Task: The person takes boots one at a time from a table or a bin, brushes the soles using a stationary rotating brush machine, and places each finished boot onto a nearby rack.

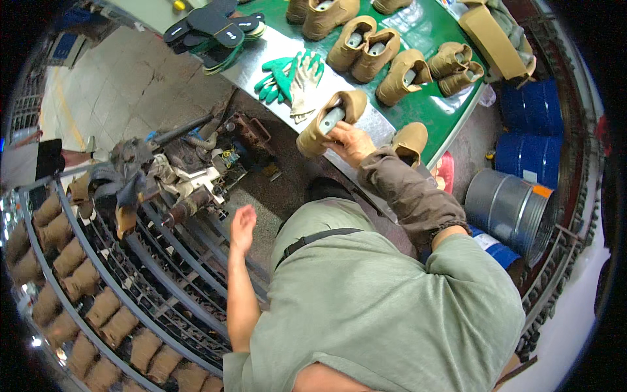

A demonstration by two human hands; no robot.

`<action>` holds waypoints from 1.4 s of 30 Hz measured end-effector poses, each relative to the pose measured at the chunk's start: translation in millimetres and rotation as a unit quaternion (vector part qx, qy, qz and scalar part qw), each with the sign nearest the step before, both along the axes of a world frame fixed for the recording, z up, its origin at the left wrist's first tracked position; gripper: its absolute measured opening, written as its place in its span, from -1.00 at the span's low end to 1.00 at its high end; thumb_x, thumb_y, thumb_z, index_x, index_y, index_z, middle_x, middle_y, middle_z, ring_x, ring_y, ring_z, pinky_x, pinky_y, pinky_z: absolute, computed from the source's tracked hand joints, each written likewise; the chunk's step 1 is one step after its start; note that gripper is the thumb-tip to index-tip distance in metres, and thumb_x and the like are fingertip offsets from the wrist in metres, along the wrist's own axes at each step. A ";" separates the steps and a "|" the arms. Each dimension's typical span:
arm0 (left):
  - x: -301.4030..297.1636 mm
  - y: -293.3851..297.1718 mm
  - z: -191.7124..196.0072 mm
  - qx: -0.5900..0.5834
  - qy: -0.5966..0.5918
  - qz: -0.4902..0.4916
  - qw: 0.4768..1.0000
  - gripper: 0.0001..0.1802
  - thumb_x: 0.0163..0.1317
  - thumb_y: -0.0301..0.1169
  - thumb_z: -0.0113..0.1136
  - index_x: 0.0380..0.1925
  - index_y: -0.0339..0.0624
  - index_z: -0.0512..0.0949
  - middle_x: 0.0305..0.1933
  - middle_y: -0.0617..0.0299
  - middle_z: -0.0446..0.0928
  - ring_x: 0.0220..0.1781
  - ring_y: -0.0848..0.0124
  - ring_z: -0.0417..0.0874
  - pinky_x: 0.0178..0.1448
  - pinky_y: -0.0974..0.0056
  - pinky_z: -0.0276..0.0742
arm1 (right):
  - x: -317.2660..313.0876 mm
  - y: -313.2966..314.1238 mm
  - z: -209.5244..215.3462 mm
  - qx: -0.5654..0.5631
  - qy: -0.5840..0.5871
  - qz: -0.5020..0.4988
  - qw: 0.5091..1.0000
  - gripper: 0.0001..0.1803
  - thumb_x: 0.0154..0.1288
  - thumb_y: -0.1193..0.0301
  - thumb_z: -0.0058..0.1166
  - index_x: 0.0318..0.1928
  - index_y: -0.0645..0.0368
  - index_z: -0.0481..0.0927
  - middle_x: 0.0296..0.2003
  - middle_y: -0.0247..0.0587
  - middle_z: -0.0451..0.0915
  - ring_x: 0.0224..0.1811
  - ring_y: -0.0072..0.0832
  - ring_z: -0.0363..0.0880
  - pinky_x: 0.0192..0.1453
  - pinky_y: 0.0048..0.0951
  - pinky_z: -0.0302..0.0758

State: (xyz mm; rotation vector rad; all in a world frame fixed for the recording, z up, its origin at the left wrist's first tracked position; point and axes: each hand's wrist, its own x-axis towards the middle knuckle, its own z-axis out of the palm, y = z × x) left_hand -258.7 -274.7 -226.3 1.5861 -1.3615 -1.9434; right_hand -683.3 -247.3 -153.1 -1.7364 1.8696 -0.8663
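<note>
My right hand (353, 142), its arm in a dark sleeve cover, grips the near side of a tan boot upper (311, 138) at the metal edge of the bench. A grey last (332, 120) shows inside this boot. My left hand (243, 227) is raised beside my body, away from the bench, with its fingers extended and nothing in them. Just beyond the gripped boot lies a pair of white-and-green work gloves (303, 85). Another tan boot (410, 140) sits on the bench to the right of my right hand.
More tan boots (400, 85) stand across the green bench top (428, 111). Dark insoles (212, 27) are piled at its far left. A cardboard box (491, 40) is at the right. Machinery (189, 173) and a boot rack (98, 277) stand left; drums (503, 202) stand right.
</note>
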 end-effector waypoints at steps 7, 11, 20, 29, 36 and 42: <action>-98.2 -72.2 80.0 0.024 0.332 -0.017 0.943 -0.64 0.44 -0.36 -0.13 0.07 -0.24 0.56 0.14 0.14 0.58 0.21 0.34 0.54 0.35 0.19 0.38 | 84.7 -14.2 151.6 0.063 -0.242 0.167 0.954 -0.78 0.38 0.34 0.14 -0.34 0.22 0.49 -0.56 -0.24 0.38 -0.52 -0.45 0.42 -0.41 -0.42 0.37; -47.1 -4.3 154.4 0.123 0.425 0.017 0.896 -0.52 0.51 -0.15 -0.12 0.22 -0.27 0.44 0.19 0.15 0.53 0.22 0.36 0.51 0.30 0.21 0.42 | 133.8 -30.9 209.6 0.086 -0.533 0.069 0.839 -0.75 0.52 0.33 -0.10 -0.04 0.23 0.56 -0.42 -0.37 0.57 -0.63 -0.71 0.37 -0.59 -0.64 0.30; 42.7 98.7 183.9 -0.187 0.336 0.169 0.908 0.14 -0.04 -0.51 0.55 0.48 -0.19 0.00 0.43 0.13 0.26 0.45 0.34 0.28 0.47 0.13 0.25 | 273.5 -98.8 166.3 0.212 -0.675 0.114 0.697 -0.54 0.52 0.20 -0.13 0.26 0.21 0.40 -0.07 -0.15 0.62 -0.13 -0.44 0.63 -0.03 -0.42 0.56; 62.5 85.3 128.7 -0.323 0.002 0.248 0.913 0.10 0.00 -0.39 0.54 0.48 -0.09 0.03 0.41 0.00 0.29 0.42 0.14 0.34 0.43 0.09 0.32 | 327.4 -115.3 158.7 0.092 -0.365 0.239 0.895 -0.53 0.49 0.10 -0.04 0.10 0.27 0.54 -0.03 -0.21 0.62 0.09 -0.52 0.48 0.24 -0.49 0.33; 83.4 43.7 139.7 -0.248 0.052 0.268 0.929 0.11 -0.01 -0.36 0.56 0.46 -0.16 0.02 0.38 0.02 0.33 0.39 0.20 0.37 0.39 0.13 0.37 | 385.8 -157.7 150.2 -0.067 0.022 0.140 0.988 -0.36 0.33 -0.16 0.00 -0.02 0.21 0.61 -0.13 0.15 0.65 -0.03 0.02 0.64 0.08 -0.18 0.51; 102.7 37.6 140.7 -0.287 0.070 0.232 0.927 0.12 -0.04 -0.31 0.58 0.44 -0.15 0.04 0.35 0.02 0.36 0.36 0.22 0.40 0.38 0.13 0.37 | 401.6 -170.2 161.1 -0.041 0.070 0.132 0.988 -0.32 0.32 -0.24 -0.04 -0.03 0.15 0.64 -0.17 0.13 0.67 -0.03 0.04 0.63 0.06 -0.12 0.51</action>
